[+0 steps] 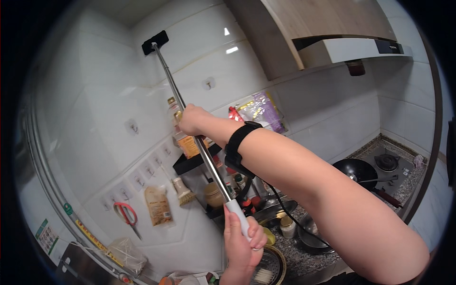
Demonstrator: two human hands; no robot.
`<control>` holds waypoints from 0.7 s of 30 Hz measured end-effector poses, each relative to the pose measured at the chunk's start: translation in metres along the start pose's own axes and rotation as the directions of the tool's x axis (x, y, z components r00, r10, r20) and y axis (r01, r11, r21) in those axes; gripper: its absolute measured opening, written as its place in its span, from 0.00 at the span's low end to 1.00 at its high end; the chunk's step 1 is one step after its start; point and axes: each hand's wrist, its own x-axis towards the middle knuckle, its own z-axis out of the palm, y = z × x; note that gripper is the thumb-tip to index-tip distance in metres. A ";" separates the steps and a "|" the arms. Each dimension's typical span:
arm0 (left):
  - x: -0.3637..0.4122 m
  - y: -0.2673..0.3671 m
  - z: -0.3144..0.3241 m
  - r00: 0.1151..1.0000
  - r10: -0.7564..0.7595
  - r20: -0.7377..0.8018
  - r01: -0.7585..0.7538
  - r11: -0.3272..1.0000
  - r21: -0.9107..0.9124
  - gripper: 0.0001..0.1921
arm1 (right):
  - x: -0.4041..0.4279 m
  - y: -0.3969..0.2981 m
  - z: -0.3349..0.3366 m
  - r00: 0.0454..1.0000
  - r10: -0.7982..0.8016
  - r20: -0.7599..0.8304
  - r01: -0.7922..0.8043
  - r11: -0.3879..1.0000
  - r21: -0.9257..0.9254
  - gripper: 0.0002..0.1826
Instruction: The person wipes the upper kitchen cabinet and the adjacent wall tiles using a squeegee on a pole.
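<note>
A long-handled flat cleaning mop runs diagonally up the view, with a telescopic metal pole (212,167). Its black rectangular head (155,42) is up at the white tiled wall (199,53), near the corner; whether it presses on the tiles I cannot tell. My left hand (244,233) is wrapped around the white grip (238,213) at the pole's lower end. Higher up, my right hand (193,120) holds the metal shaft, my forearm reaching across from the right with a black strap (242,142) near the wrist. Behind that hand stands a plastic bottle (188,145) on a black corner shelf (192,162).
Red-handled scissors (125,215), a packet (158,206) and a brush (183,192) hang on the left wall. Grey pipes (46,167) run beside it. A wooden cabinet (256,39) and range hood (356,51) jut out above right. A wok (352,172) sits on the stove.
</note>
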 end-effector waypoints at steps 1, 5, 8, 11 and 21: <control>0.002 -0.011 0.007 1.000 -0.017 0.016 0.017 1.000 -0.006 0.18 | -0.003 0.012 -0.007 0.997 0.028 -0.072 -0.030 0.999 -0.028 0.23; 0.011 -0.042 0.018 0.993 -0.063 0.099 0.057 0.997 0.060 0.19 | -0.027 0.052 -0.048 0.993 0.119 -0.013 -0.118 0.991 0.064 0.27; 0.018 -0.064 0.036 0.989 -0.114 0.093 0.107 0.992 0.074 0.19 | -0.034 0.082 -0.079 0.989 0.134 -0.058 -0.132 0.990 0.047 0.27; 0.020 -0.078 0.050 0.987 -0.123 0.102 0.118 0.991 0.056 0.20 | -0.042 0.097 -0.099 0.991 0.099 -0.088 -0.100 0.995 -0.012 0.26; -0.001 -0.060 0.018 0.992 -0.121 0.036 0.120 0.992 0.032 0.24 | -0.050 0.102 -0.072 0.975 0.082 -0.207 -0.076 0.996 0.037 0.26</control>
